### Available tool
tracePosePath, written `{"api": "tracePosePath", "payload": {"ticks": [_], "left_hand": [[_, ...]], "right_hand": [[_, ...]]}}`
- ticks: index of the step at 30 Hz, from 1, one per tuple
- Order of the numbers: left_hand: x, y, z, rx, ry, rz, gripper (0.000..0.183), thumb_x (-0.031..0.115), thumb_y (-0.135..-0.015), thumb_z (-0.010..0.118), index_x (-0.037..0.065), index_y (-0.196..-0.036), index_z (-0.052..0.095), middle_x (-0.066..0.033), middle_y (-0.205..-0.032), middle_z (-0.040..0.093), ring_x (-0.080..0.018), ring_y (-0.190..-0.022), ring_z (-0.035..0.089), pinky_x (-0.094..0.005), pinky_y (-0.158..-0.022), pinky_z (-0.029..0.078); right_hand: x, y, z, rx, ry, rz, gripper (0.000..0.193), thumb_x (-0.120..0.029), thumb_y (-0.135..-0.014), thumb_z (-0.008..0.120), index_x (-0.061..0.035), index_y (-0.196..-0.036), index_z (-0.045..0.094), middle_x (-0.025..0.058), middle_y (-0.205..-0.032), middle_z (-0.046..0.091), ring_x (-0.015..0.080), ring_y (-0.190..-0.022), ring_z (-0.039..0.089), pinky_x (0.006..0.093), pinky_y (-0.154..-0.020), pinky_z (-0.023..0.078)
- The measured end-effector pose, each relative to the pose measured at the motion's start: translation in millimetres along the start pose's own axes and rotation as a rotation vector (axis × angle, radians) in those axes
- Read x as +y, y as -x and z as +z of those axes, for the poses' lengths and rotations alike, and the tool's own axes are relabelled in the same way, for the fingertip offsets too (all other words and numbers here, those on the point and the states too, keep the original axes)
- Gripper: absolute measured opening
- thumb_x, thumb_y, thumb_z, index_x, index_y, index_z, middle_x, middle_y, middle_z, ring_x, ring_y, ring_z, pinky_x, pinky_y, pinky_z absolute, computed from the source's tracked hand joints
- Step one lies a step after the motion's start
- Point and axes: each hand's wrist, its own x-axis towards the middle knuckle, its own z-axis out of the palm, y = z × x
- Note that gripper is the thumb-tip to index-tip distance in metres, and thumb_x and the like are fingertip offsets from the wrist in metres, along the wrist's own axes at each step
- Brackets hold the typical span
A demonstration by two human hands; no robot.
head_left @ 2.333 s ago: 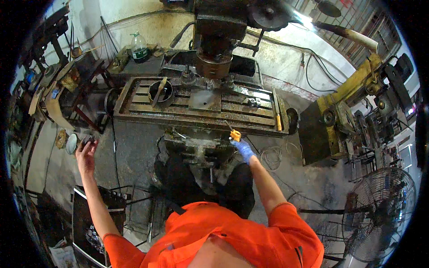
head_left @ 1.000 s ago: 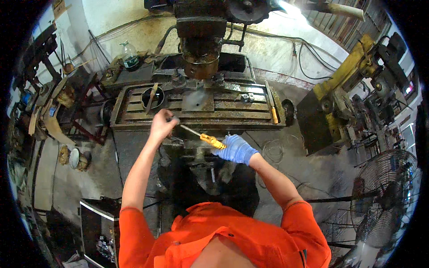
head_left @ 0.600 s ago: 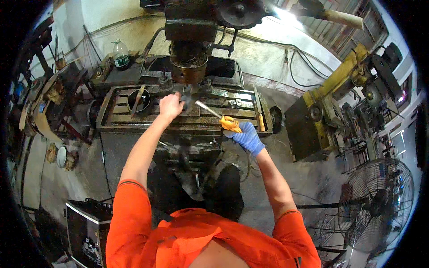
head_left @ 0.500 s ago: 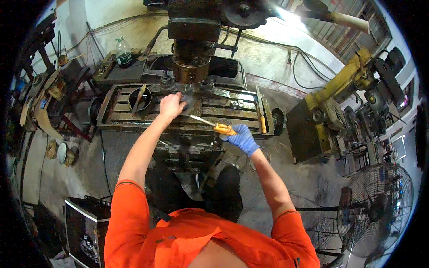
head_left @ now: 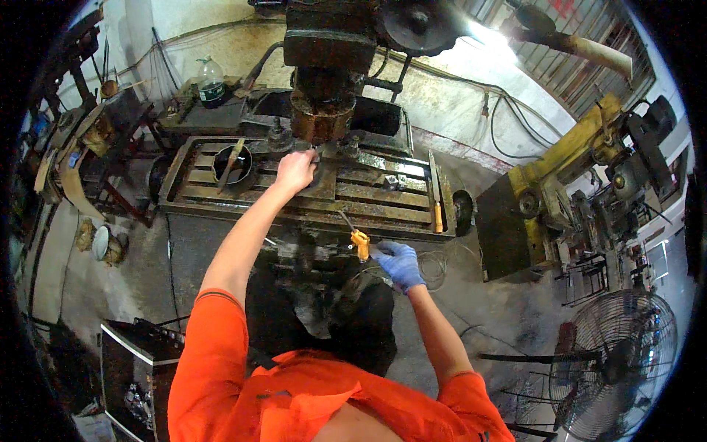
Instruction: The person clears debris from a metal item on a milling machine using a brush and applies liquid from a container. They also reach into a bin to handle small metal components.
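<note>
The yellow-bodied blow gun (head_left: 359,246) has drawn away from the bare left hand (head_left: 296,173)'s fingers, its slim metal nozzle (head_left: 347,221) turned more forward.

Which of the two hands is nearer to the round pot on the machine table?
Left. The left hand is over the machine table, to the right of the pot; the gloved right hand is farther right and closer to the body, beyond the table's front edge.

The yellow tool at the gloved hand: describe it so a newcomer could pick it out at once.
Find the slotted metal table under the big machine. In front of it, at the blue-gloved right hand, is the yellow tool. Unlike the long yellow-handled blade lying at the table's right end, it is chunky, with a short metal tube.
</note>
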Motion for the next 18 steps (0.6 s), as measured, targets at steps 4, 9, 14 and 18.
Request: {"api": "tracePosePath", "payload": {"ticks": [4, 9, 14, 18], "left_hand": [[-4, -9, 12, 0.060, -0.032, -0.050, 0.022, 0.021, -0.073, 0.060, 0.004, -0.087, 0.056, -0.0179, -0.076, 0.061, -0.0325, -0.073, 0.060, -0.0426, -0.064, 0.048], [1, -14, 8, 0.056, -0.056, -0.292, 0.031, 0.026, -0.071, 0.064, 0.001, -0.086, 0.055, -0.0167, -0.076, 0.061, -0.0321, -0.073, 0.061, -0.0415, -0.063, 0.049], [-9, -17, 6, -0.015, 0.019, -0.323, 0.034, 0.028, -0.069, 0.066, 0.002, -0.090, 0.059, -0.0167, -0.082, 0.061, -0.0315, -0.081, 0.060, -0.0406, -0.070, 0.048], [-17, -26, 18, -0.011, 0.068, -0.311, 0.033, 0.028, -0.068, 0.067, 0.005, -0.091, 0.061, -0.0165, -0.083, 0.062, -0.0319, -0.081, 0.059, -0.0407, -0.071, 0.048]], "right_hand": [[12, 18, -36, 0.048, -0.046, -0.013, 0.035, -0.024, -0.070, 0.068, 0.0001, -0.094, 0.063, 0.0134, -0.085, 0.065, 0.0184, -0.076, 0.063, 0.0290, -0.070, 0.048], [-35, 6, -130, 0.319, -0.081, -0.185, 0.021, -0.010, -0.068, 0.069, 0.0005, -0.086, 0.065, 0.0010, -0.072, 0.062, 0.0098, -0.066, 0.055, 0.0266, -0.061, 0.046], [-158, -46, -279, 0.782, -0.511, -0.679, 0.037, -0.014, -0.080, 0.054, 0.0006, -0.114, 0.052, 0.0098, -0.110, 0.057, 0.0188, -0.099, 0.053, 0.0304, -0.091, 0.038], [-243, -30, -351, 0.532, -0.712, -1.066, 0.032, -0.025, -0.084, 0.047, -0.0015, -0.104, 0.054, 0.0123, -0.109, 0.055, 0.0254, -0.103, 0.052, 0.0437, -0.092, 0.038]]}}
